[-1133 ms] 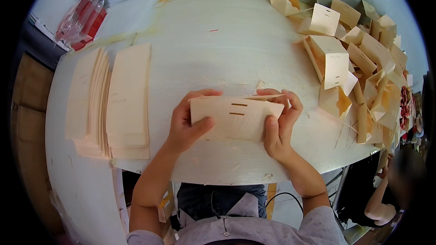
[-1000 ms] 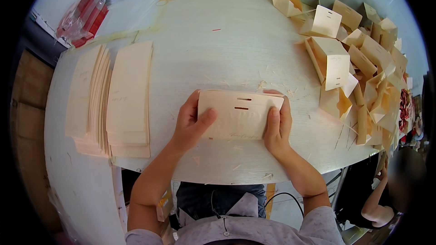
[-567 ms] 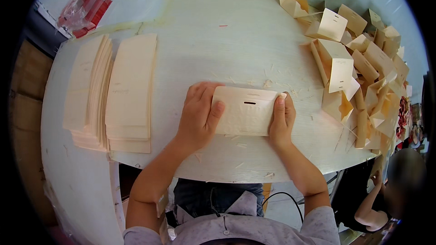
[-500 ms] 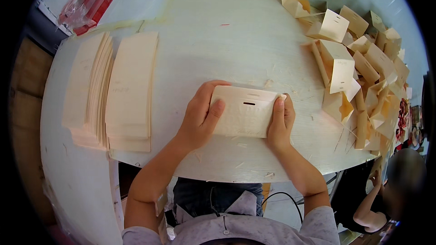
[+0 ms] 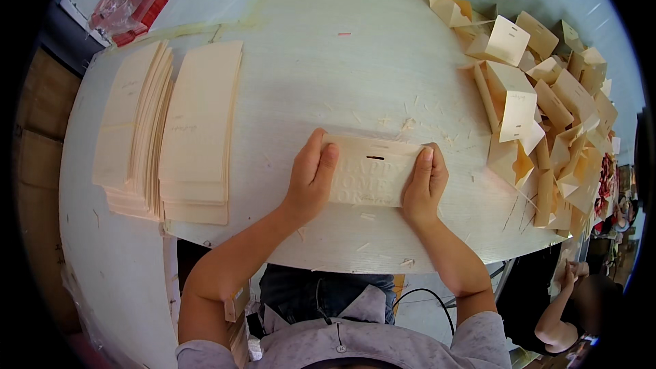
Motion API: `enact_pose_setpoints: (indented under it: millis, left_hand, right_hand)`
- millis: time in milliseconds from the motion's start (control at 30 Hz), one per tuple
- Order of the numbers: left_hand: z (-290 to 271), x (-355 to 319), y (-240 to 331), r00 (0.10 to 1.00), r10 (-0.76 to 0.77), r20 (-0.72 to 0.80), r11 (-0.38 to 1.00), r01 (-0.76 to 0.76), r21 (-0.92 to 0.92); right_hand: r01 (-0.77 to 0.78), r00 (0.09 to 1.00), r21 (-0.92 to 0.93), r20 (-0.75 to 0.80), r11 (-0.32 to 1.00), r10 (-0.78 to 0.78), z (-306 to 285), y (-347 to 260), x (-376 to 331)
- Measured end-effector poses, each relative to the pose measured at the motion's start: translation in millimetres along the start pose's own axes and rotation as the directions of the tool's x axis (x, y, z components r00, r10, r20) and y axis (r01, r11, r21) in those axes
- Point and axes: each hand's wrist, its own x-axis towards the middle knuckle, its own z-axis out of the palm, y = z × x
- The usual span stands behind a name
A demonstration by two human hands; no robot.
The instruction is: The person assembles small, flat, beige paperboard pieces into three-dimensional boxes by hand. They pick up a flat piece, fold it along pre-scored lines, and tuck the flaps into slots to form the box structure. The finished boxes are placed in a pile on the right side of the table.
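Between my two hands is a cream paper card (image 5: 372,172) with raised lettering and a dark slot near its top edge. My left hand (image 5: 311,176) grips its left end, thumb on the face and fingers behind. At the right end, my right hand (image 5: 424,184) pinches it the same way. The card is held over the table close to its front edge. To the left lie two stacks of flat cream card blanks, a fanned stack (image 5: 130,126) and a neater stack (image 5: 199,130).
A heap of folded cream cards (image 5: 519,96) covers the right side of the table (image 5: 294,75). Paper scraps (image 5: 408,124) are scattered around my hands. Red items in clear plastic (image 5: 133,3) sit at the far left corner. Another person (image 5: 557,321) works at the lower right.
The card has tilted, so its raised lettering shows more plainly and its top band looks narrower. My left fingers have curled in closer at its end. Both hands stay at the card.
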Motion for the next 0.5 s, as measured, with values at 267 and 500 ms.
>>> enact_pose_setpoints:
  millis: [267, 500]
  left_hand:
    - [-3, 7, 5, 0.982, -0.161, -0.104, 0.979, 0.146, -0.14]
    - [-3, 8, 3, 0.98, -0.183, -0.075, 0.967, 0.165, -0.193]
  right_hand:
    - [-0.224, 0.967, 0.09, 0.142, 0.971, 0.21, 4, -3, 2]
    - [-0.143, 0.989, 0.033, 0.052, 0.989, 0.141, 10, 0, 3]
